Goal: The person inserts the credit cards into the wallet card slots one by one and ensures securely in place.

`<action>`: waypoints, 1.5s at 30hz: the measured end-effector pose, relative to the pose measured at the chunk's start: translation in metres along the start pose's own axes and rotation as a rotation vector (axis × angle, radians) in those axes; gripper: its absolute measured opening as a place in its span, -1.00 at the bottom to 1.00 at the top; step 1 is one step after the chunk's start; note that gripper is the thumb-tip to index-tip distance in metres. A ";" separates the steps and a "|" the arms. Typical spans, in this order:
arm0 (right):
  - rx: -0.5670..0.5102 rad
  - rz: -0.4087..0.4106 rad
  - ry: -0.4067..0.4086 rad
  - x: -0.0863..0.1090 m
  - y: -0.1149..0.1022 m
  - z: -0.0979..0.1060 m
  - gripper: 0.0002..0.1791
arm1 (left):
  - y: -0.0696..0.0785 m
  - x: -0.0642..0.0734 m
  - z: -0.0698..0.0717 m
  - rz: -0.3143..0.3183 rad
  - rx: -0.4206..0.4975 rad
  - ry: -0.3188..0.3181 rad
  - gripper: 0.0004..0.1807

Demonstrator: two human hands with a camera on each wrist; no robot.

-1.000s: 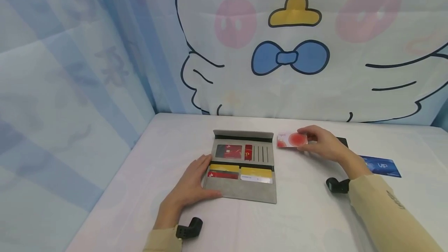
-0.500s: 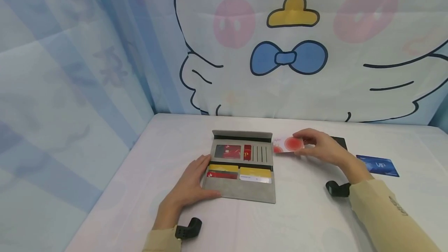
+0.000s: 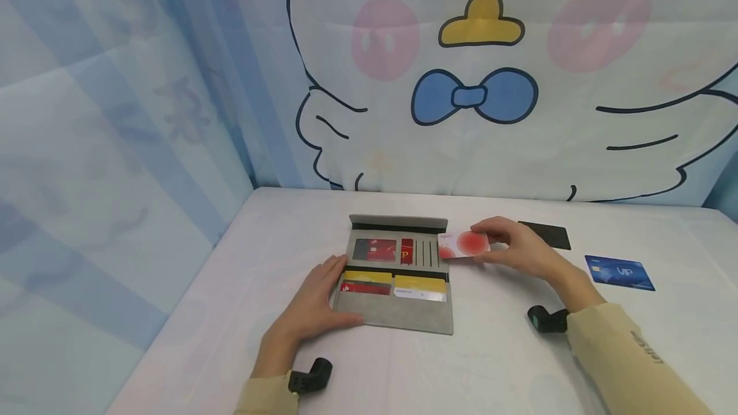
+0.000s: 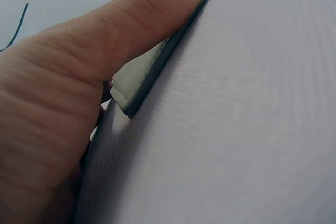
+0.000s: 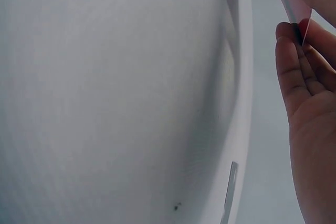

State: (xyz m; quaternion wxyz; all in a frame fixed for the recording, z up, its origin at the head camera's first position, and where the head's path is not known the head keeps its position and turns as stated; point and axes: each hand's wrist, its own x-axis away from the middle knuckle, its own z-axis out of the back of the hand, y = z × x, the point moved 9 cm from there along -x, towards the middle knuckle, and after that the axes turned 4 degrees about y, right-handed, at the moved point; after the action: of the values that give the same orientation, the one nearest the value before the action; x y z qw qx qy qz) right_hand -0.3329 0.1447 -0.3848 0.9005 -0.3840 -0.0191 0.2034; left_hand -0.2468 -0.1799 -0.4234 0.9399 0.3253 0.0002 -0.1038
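A grey card wallet (image 3: 403, 316) lies unfolded on the table, its narrow flap raised at the far edge. Several red, yellow and white cards fill its pockets; slots at the upper right show bare. My left hand (image 3: 314, 303) rests at its near left corner, fingers along the left side. In the left wrist view the thumb (image 4: 157, 6) presses on the stitched edge. Between thumb and fingers my right hand (image 3: 521, 250) pinches a pink and white card (image 3: 463, 244) with a red circle. The card's left end overlaps the wallet's right edge, beside the upper slots.
A black card (image 3: 548, 235) lies behind the right hand, and a blue VIP card (image 3: 619, 273) to the right of it. The white-covered table (image 3: 490, 364) ends at a cartoon-print curtain (image 3: 461, 159) at the back. A black wrist camera (image 3: 548, 319) sits on the right wrist.
My right hand has carried the pink card left and slightly nearer, from beside the wallet to over its right edge. The black card is now uncovered. The left hand stays on the wallet.
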 end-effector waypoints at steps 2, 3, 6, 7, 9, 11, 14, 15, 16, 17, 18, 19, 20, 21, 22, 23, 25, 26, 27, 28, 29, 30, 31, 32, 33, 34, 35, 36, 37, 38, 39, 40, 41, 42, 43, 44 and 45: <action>-0.011 0.016 0.004 -0.001 -0.004 -0.002 -0.34 | 0.000 0.000 0.000 -0.002 -0.001 0.000 0.23; -0.015 0.019 0.005 -0.001 -0.005 -0.003 -0.34 | 0.000 0.000 0.000 -0.003 -0.002 0.001 0.23; -0.024 0.020 0.007 -0.002 -0.008 -0.007 -0.35 | 0.000 0.001 0.001 -0.007 -0.002 0.003 0.24; -0.026 0.024 0.006 -0.002 -0.010 -0.009 -0.36 | 0.001 0.001 0.001 -0.009 -0.002 0.004 0.24; -0.030 0.029 0.005 -0.002 -0.013 -0.012 -0.36 | 0.001 0.001 0.001 -0.013 -0.002 0.006 0.24; -0.040 0.032 0.004 -0.002 -0.016 -0.014 -0.37 | 0.001 0.001 0.001 -0.016 -0.002 0.009 0.24; -0.048 0.041 0.001 -0.004 -0.020 -0.018 -0.38 | 0.002 0.001 0.002 -0.019 -0.005 0.012 0.23; -0.049 0.041 0.001 -0.004 -0.020 -0.019 -0.38 | 0.002 0.001 0.002 -0.016 -0.004 0.012 0.23; -0.050 0.045 0.000 -0.005 -0.021 -0.019 -0.38 | 0.002 0.001 0.001 -0.012 -0.002 0.011 0.23; -0.049 0.054 -0.002 -0.006 -0.022 -0.020 -0.37 | 0.002 0.001 0.001 -0.008 -0.001 0.011 0.23; -0.046 0.062 -0.003 -0.007 -0.023 -0.021 -0.36 | 0.002 0.001 0.001 -0.004 0.001 0.010 0.23; -0.044 0.070 -0.004 -0.008 -0.023 -0.022 -0.36 | 0.001 0.001 0.001 0.001 0.001 0.009 0.22; -0.044 0.079 -0.005 -0.008 -0.024 -0.023 -0.36 | 0.001 0.001 0.001 0.005 0.000 0.008 0.22; -0.047 0.087 -0.007 -0.009 -0.025 -0.024 -0.36 | 0.001 0.001 0.001 0.007 0.001 0.007 0.22; -0.046 0.094 -0.009 -0.010 -0.025 -0.024 -0.36 | 0.001 0.001 0.001 0.008 0.000 0.007 0.22; -0.043 0.099 -0.011 -0.010 -0.026 -0.025 -0.36 | 0.002 0.001 0.001 0.008 0.000 0.006 0.22; -0.039 0.101 -0.011 -0.011 -0.027 -0.026 -0.37 | 0.002 0.001 0.001 0.009 -0.002 0.004 0.23; -0.036 0.103 -0.012 -0.012 -0.028 -0.027 -0.38 | 0.002 0.001 0.001 0.009 -0.002 0.003 0.23; -0.033 0.104 -0.014 -0.012 -0.029 -0.027 -0.38 | 0.002 0.002 0.001 0.010 0.000 0.002 0.23; -0.028 0.103 -0.015 -0.013 -0.030 -0.028 -0.39 | 0.002 0.002 0.001 0.011 -0.001 0.002 0.23; -0.026 0.102 -0.016 -0.013 -0.031 -0.028 -0.39 | 0.002 0.002 0.001 0.012 -0.001 0.002 0.23; -0.024 0.103 -0.017 -0.014 -0.032 -0.029 -0.40 | 0.002 0.002 0.001 0.013 -0.001 0.002 0.23; -0.025 0.104 -0.019 -0.014 -0.032 -0.030 -0.40 | 0.002 0.002 0.001 0.012 -0.002 0.003 0.23; -0.023 0.102 -0.024 -0.015 -0.033 -0.031 -0.40 | 0.002 0.002 0.002 0.012 -0.001 0.003 0.23; -0.020 0.100 -0.028 -0.016 -0.033 -0.032 -0.40 | 0.002 0.002 0.002 0.011 0.000 0.004 0.23; -0.017 0.096 -0.033 -0.016 -0.032 -0.033 -0.40 | 0.002 0.002 0.002 0.011 0.001 0.004 0.23; -0.011 0.092 -0.037 -0.017 -0.032 -0.034 -0.40 | 0.002 0.002 0.002 0.012 0.003 0.004 0.23; -0.006 0.089 -0.040 -0.017 -0.032 -0.035 -0.40 | 0.002 0.002 0.002 0.011 0.005 0.004 0.23; 0.000 0.085 -0.043 -0.018 -0.032 -0.035 -0.40 | 0.002 0.002 0.002 0.011 0.007 0.004 0.23; 0.009 0.084 -0.046 -0.018 -0.031 -0.036 -0.41 | 0.002 0.002 0.002 0.011 0.009 0.003 0.24; 0.013 0.080 -0.046 -0.018 -0.031 -0.036 -0.41 | 0.002 0.001 0.002 0.010 0.009 0.004 0.24; 0.017 0.080 -0.048 -0.018 -0.031 -0.037 -0.41 | 0.002 0.001 0.002 0.012 0.010 0.004 0.24; 0.018 0.079 -0.047 -0.019 -0.032 -0.037 -0.41 | 0.002 0.001 0.002 0.013 0.009 0.005 0.24; 0.018 0.081 -0.049 -0.019 -0.033 -0.038 -0.41 | 0.002 0.001 0.002 0.013 0.008 0.006 0.24; 0.016 0.081 -0.050 -0.019 -0.034 -0.038 -0.42 | 0.002 0.001 0.001 0.013 0.007 0.006 0.24; 0.014 0.085 -0.051 -0.019 -0.035 -0.039 -0.42 | 0.002 0.001 0.001 0.013 0.006 0.006 0.24; 0.014 0.087 -0.051 -0.020 -0.037 -0.039 -0.42 | 0.002 0.001 0.001 0.013 0.003 0.007 0.23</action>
State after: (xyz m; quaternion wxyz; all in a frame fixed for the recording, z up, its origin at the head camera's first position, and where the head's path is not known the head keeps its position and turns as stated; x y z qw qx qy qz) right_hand -0.3305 0.0874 -0.3845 0.8925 -0.3730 -0.0239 0.2524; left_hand -0.2455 -0.1798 -0.4214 0.9400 0.3273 0.0011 -0.0968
